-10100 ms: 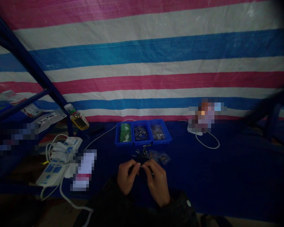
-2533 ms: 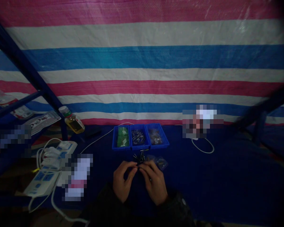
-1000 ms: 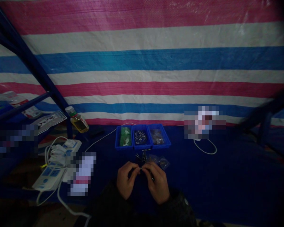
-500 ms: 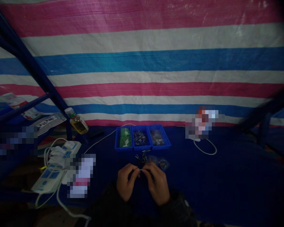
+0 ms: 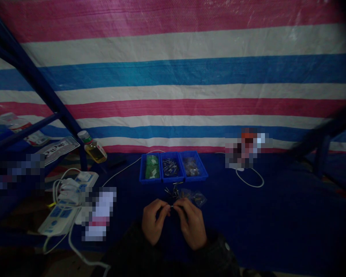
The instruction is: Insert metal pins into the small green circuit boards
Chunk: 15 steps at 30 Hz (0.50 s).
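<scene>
My left hand (image 5: 154,221) and my right hand (image 5: 192,223) face each other, each pinching one end of a small, thin metal piece (image 5: 172,206). Most of it is hidden by the fingertips, so its exact kind cannot be made out. Just beyond the hands lies a loose pile of slim metal pins (image 5: 175,189). Beside the pile, small clear plastic bags (image 5: 198,199) rest on the blue surface. Farther back stand three joined blue bins: one with green packets (image 5: 152,167), one with metal pins (image 5: 170,167), one with clear bags (image 5: 191,167).
To the left sit a white power strip (image 5: 57,221) with plugs and cables, and a bottle of yellowish liquid (image 5: 93,148). A white cable loop (image 5: 262,181) lies at the right. Blue frame bars (image 5: 46,92) slant along the left, before a striped sheet (image 5: 173,73).
Both hands keep the same pinch on the small metal piece, with hardly any movement. The view has shifted very slightly.
</scene>
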### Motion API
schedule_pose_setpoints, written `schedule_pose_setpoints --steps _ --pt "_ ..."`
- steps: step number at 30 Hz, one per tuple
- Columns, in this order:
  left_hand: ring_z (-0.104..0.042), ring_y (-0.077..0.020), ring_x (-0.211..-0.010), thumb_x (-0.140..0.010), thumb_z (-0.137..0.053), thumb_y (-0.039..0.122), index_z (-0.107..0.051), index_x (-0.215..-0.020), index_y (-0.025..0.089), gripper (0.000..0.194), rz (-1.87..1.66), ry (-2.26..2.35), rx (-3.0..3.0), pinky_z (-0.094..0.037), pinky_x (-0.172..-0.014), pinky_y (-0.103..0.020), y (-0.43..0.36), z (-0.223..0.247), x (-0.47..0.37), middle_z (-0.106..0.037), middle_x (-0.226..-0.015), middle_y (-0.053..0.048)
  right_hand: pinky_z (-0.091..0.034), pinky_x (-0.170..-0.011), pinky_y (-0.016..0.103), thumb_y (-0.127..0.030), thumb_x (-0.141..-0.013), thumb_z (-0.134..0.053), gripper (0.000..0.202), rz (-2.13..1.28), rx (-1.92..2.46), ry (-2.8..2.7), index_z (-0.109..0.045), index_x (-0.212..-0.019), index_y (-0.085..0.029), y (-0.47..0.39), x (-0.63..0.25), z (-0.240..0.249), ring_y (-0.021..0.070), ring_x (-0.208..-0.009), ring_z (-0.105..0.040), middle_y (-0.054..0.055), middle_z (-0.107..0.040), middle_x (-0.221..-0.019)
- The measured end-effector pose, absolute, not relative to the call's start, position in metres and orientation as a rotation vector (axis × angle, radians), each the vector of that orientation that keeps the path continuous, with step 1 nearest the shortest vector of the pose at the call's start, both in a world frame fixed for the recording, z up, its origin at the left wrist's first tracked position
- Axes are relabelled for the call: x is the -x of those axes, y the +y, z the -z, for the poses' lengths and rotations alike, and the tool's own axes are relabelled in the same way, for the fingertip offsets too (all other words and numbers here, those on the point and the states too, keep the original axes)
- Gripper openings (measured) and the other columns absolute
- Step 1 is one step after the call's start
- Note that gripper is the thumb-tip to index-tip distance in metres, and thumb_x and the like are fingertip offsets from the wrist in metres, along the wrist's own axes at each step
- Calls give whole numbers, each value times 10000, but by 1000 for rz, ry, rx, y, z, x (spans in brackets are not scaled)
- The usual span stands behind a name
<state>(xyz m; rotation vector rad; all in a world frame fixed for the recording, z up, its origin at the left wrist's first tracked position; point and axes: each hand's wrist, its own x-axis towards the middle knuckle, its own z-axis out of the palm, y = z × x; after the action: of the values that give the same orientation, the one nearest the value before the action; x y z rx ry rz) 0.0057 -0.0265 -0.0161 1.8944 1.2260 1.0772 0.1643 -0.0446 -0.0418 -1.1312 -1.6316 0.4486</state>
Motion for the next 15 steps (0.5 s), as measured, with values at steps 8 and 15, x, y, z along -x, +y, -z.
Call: schedule_pose_setpoints --steps 8,15 --pt "-657 -172 -691 -989 -539 309 -650 -712 183 324 -1077 1244 -1851 -467 -691 -266 -27 17 -5 -670 -696 -24 -514 -680 281 -205 -1024 -483 158 -466 1166 -1629 -618 -941 -212 -46 -166 42 171 -718 -662 31 -673 -812" --pt "-657 -174 -691 -1000 -524 335 -644 -711 187 346 -1064 1232 -1853 -467 -686 -267 -26 19 -4 -675 -696 -27 -537 -702 285 -172 -1023 -456 199 -438 1106 -1645 -631 -936 -213 -45 -165 38 173 -750 -675 41 -684 -827"
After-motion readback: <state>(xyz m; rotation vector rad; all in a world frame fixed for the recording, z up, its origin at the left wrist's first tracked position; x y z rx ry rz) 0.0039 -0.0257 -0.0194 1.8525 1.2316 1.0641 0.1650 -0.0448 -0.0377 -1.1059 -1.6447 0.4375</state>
